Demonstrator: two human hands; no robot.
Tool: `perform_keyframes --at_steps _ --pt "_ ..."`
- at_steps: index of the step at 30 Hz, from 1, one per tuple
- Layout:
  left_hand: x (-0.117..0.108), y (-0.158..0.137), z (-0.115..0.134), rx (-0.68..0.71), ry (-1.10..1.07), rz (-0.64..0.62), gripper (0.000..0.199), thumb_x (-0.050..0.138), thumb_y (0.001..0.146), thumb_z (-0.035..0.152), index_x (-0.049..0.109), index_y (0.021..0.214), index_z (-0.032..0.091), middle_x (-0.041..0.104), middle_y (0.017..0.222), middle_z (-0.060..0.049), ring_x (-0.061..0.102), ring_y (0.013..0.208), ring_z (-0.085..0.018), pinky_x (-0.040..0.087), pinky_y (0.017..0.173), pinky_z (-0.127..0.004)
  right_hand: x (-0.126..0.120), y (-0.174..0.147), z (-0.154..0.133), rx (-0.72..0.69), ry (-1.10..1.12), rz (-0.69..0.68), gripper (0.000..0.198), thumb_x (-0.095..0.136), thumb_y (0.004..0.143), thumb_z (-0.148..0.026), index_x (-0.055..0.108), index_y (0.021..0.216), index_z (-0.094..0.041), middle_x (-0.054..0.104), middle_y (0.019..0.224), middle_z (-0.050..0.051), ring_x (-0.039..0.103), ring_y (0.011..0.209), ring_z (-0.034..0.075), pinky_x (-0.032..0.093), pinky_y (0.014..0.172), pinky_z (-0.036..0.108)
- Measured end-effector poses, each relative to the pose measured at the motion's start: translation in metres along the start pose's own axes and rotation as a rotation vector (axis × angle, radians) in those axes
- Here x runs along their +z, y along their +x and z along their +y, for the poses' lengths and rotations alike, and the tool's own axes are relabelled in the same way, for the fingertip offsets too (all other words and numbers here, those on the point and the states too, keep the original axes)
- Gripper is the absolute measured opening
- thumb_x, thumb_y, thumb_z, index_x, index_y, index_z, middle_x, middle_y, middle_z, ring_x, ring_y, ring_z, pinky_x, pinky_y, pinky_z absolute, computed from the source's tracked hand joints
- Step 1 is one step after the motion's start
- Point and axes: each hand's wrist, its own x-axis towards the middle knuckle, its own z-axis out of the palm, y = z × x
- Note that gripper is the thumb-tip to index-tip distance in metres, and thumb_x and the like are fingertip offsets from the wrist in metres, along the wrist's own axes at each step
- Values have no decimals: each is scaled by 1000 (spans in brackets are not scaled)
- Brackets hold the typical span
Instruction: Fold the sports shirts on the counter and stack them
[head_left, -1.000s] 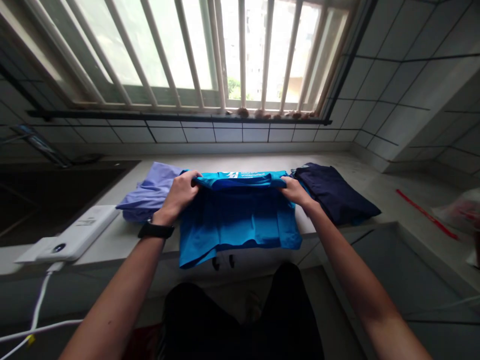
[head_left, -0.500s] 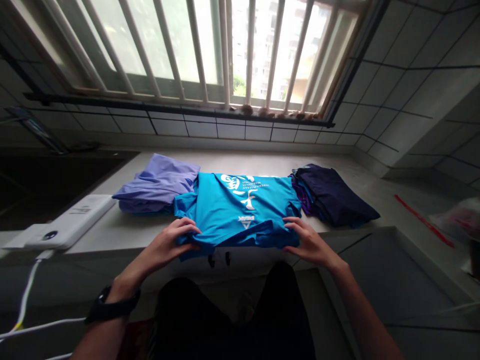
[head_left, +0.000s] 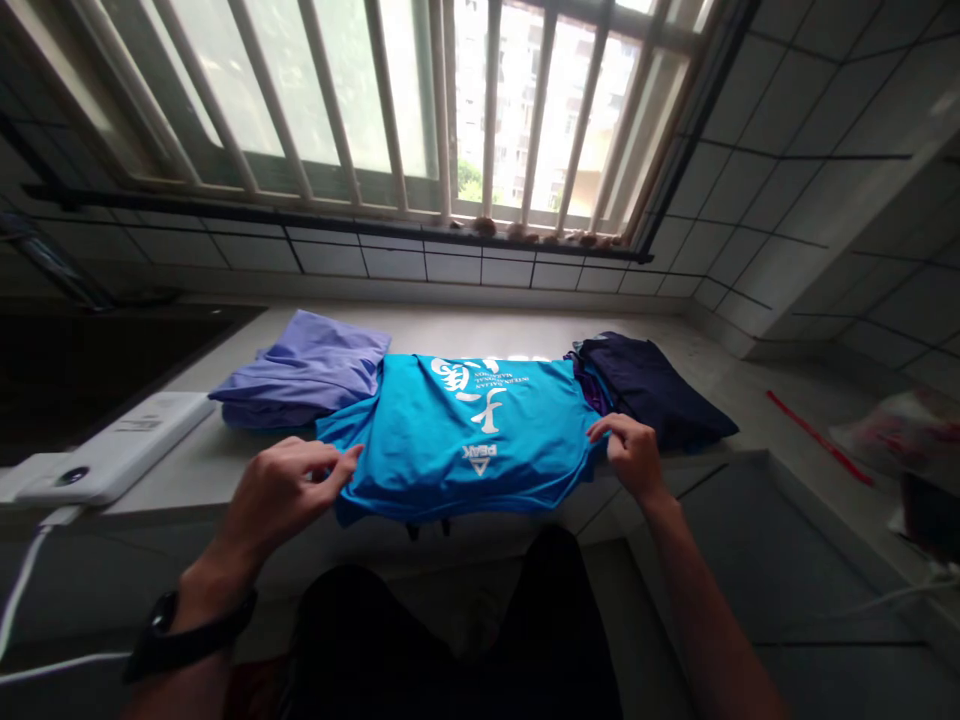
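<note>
A bright blue T-shirt (head_left: pixel 420 440) with white lettering lies spread on the counter, its near end hanging over the front edge. At the shirt's left side, my left hand (head_left: pixel 289 490) is closed, thumb and fingers pinching the cloth. My right hand (head_left: pixel 634 450) pinches the shirt's right side near the counter edge. Folded lilac clothing (head_left: pixel 307 365) sits just left of the shirt, beyond my left hand. On the right, close to my right hand, a folded dark navy garment (head_left: pixel 656 385) lies on top of other purple and blue cloth.
A white power strip (head_left: pixel 120 455) with cables lies at the counter's left, beside a dark sink (head_left: pixel 112 370). A red strip (head_left: pixel 817 437) and a clear plastic bag (head_left: pixel 892 435) are on the right-hand counter (head_left: pixel 757 375). A barred window (head_left: pixel 397 110) rises behind.
Both hands have moved outward to the shirt's sides and now pinch it. The bunched near part is flatter, and the sides are pulled out wider. The view has shifted slightly.
</note>
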Motion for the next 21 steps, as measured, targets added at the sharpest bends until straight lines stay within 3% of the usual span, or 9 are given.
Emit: perform_keyframes --at_steps 3,5,8,11,15,21 --pt "21 24 7 33 52 -41 42 51 93 57 76 90 23 79 102 -8 71 95 -26 52 92 -39 10 21 -10 210 -204 45 38 49 88 -14 73 117 -18 71 118 12 70 101 25 53 91 34" --pt "42 36 7 32 109 -96 50 54 90 59 74 121 25 70 137 -11 63 126 -32 49 105 -45 21 29 -17 273 -334 -51 46 52 95 -25 64 138 -16 67 128 17 67 112 28 52 95 35" --pt "67 42 1 -23 195 -166 56 52 92 57 68 136 28 59 153 -10 51 143 -35 42 114 -51 36 34 -26 279 -493 -252 51 52 100 -34 58 148 -16 66 133 20 64 120 33 52 98 39" --pt "74 40 -4 -60 221 -146 50 48 95 52 70 133 27 63 146 -11 57 135 -34 46 109 -50 44 40 -33 230 -606 -382 46 48 101 -28 63 144 -19 64 139 20 63 122 34 52 99 43" --pt "66 37 0 -64 241 -69 37 43 97 36 74 111 22 73 115 -12 66 105 -29 53 92 -40 48 64 -35 172 -648 -508 42 45 100 -21 68 135 -21 63 143 18 63 125 32 53 98 41" --pt "59 6 43 -130 206 -81 29 41 99 29 68 94 22 73 96 -11 70 93 -28 53 74 -35 67 115 -31 136 -590 -605 50 36 100 -10 68 137 -19 59 152 17 61 132 33 51 103 44"
